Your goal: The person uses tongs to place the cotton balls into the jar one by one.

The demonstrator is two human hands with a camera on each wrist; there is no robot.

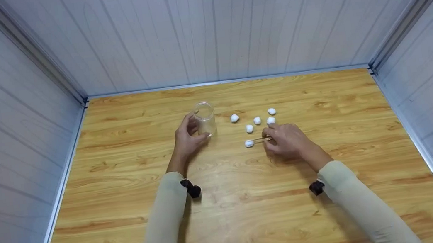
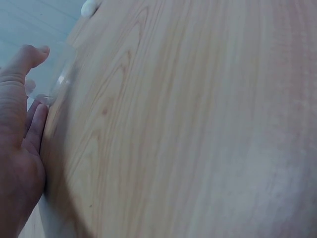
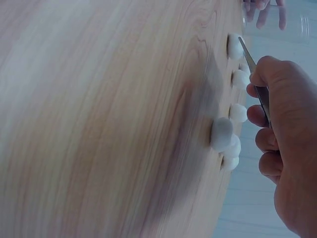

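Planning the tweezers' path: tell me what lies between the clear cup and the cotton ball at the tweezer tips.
Bare wood in the head view: between the clear cup and the cotton ball the table shows nothing; other balls lie farther back.

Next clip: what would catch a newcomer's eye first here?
Probably the cluster of white cotton balls on the wooden table, just beyond the right hand. That hand grips tweezers whose tips meet the nearest cotton ball. To the left, the left hand holds a clear, empty-looking jar standing upright.
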